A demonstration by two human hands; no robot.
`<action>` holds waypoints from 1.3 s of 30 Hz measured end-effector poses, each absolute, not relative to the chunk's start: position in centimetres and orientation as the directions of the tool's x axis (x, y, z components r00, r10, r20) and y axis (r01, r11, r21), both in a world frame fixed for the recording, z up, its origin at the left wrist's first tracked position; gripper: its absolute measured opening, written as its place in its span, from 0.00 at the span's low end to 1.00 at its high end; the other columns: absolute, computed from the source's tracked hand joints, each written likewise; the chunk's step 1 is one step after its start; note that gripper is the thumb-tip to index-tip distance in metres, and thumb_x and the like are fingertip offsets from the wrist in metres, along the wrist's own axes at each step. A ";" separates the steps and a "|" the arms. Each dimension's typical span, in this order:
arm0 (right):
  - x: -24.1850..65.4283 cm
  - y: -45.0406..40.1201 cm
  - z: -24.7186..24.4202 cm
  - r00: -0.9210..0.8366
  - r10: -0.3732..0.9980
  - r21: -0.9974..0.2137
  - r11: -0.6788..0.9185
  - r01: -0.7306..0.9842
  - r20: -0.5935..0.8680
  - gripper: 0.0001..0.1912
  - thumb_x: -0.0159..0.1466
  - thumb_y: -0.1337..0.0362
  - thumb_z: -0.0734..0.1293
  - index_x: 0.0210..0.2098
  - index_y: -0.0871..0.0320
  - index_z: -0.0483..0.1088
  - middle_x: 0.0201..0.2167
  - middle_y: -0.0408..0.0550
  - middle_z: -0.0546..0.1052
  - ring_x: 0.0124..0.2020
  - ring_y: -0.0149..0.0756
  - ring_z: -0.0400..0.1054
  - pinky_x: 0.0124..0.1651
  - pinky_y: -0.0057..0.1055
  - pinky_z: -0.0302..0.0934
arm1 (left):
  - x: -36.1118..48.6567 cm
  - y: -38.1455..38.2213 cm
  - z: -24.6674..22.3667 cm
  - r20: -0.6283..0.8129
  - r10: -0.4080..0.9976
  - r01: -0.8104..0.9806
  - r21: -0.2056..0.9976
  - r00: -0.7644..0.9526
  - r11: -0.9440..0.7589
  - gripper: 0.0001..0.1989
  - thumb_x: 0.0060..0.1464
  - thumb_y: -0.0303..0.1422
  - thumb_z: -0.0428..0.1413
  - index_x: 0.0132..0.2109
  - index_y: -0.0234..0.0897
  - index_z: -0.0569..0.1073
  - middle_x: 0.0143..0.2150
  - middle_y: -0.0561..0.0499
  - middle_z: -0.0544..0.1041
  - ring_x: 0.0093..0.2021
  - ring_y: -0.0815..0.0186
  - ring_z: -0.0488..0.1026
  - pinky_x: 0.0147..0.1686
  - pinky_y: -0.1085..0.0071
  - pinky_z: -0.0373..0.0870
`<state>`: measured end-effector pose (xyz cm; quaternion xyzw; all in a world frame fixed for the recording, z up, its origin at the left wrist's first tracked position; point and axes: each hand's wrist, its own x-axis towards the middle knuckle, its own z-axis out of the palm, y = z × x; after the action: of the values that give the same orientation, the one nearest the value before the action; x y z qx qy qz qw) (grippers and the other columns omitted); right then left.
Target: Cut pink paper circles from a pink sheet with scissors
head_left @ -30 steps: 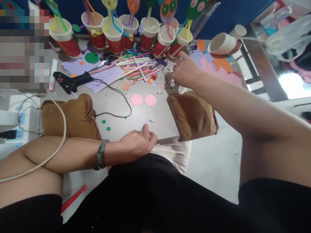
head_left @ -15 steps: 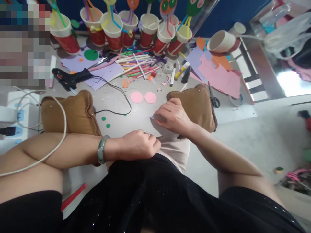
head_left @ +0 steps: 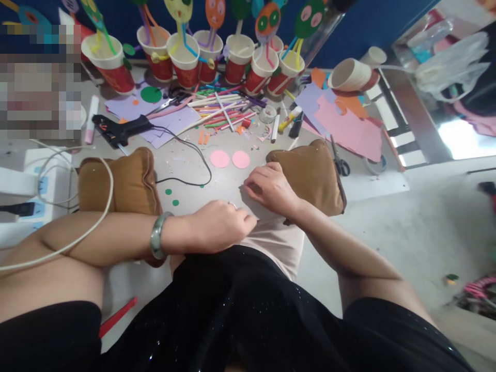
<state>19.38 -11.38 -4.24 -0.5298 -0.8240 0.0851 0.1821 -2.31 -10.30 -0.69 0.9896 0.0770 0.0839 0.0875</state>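
My left hand [head_left: 220, 226] is closed in a pinch at the table's near edge, above my lap; whatever its fingertips hold, if anything, is hidden. A ring and a green bangle [head_left: 157, 235] are on that side. Just beyond, my right hand [head_left: 271, 188] is low over the table beside a brown cushion [head_left: 306, 173]. Its thumb and fingers are bent together, and I cannot make out what is between them. Two pink paper circles [head_left: 219, 159] lie side by side past my hands. Small green paper dots [head_left: 175, 202] rest to the left.
A black glue gun [head_left: 124, 129] trails its cord [head_left: 189, 182] across the table. Behind are coloured sticks [head_left: 220, 111], red-and-white paper cups [head_left: 184, 64] and pink paper [head_left: 349, 124]. Scissors [head_left: 341, 163] lie at right. Another brown cushion [head_left: 116, 178] and a power strip [head_left: 50, 170] are left.
The small purple piece seen at my right fingertips is no longer visible. My right hand has shifted slightly left; my left hand has turned a little. The view has tilted slightly.
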 end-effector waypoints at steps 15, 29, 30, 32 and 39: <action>18.7 -0.8 -2.7 -0.364 0.881 -0.953 -0.295 0.075 -0.301 0.21 0.53 0.52 0.78 0.28 0.61 0.69 0.17 0.39 0.70 0.20 0.24 0.60 0.23 0.23 0.51 | -1.8 2.6 -0.9 -0.170 0.752 0.508 0.826 0.636 -0.243 0.11 0.46 0.29 0.52 0.35 0.32 0.77 0.31 0.50 0.78 0.30 0.68 0.72 0.32 0.72 0.67; 18.3 0.0 -3.1 -0.389 0.865 -0.949 -0.294 0.118 -0.316 0.16 0.55 0.57 0.76 0.28 0.62 0.70 0.17 0.38 0.68 0.18 0.22 0.57 0.21 0.22 0.48 | -1.8 3.0 -1.3 -0.143 0.762 0.491 0.834 0.632 -0.251 0.07 0.48 0.32 0.55 0.32 0.34 0.75 0.32 0.50 0.78 0.34 0.67 0.73 0.35 0.71 0.67; 18.3 0.0 -3.2 -0.386 0.867 -0.949 -0.286 0.133 -0.315 0.15 0.55 0.57 0.75 0.28 0.62 0.70 0.18 0.38 0.68 0.19 0.22 0.56 0.21 0.23 0.48 | -1.8 3.0 -1.3 -0.145 0.764 0.502 0.826 0.629 -0.257 0.07 0.48 0.32 0.55 0.31 0.34 0.75 0.31 0.50 0.78 0.33 0.67 0.73 0.35 0.71 0.67; 18.3 0.0 -3.3 -0.373 0.877 -0.950 -0.250 0.188 -0.304 0.14 0.57 0.57 0.74 0.29 0.61 0.70 0.18 0.38 0.68 0.19 0.23 0.56 0.22 0.24 0.48 | -1.9 3.2 -1.3 -0.149 0.762 0.526 0.803 0.630 -0.279 0.07 0.49 0.33 0.55 0.31 0.33 0.75 0.31 0.50 0.78 0.32 0.67 0.72 0.34 0.71 0.66; 18.4 0.9 -2.5 -0.325 0.935 -0.751 0.111 0.651 -0.144 0.07 0.58 0.64 0.69 0.26 0.60 0.71 0.22 0.43 0.73 0.26 0.29 0.62 0.32 0.28 0.54 | -1.8 0.0 0.2 -0.072 0.751 0.734 0.291 0.657 -0.614 0.13 0.61 0.35 0.50 0.37 0.32 0.77 0.35 0.41 0.80 0.36 0.55 0.77 0.32 0.65 0.67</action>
<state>18.37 0.95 -2.53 -0.5497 -0.7211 0.3776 0.1878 -1.83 0.03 0.15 0.8979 0.4132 0.0287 0.1491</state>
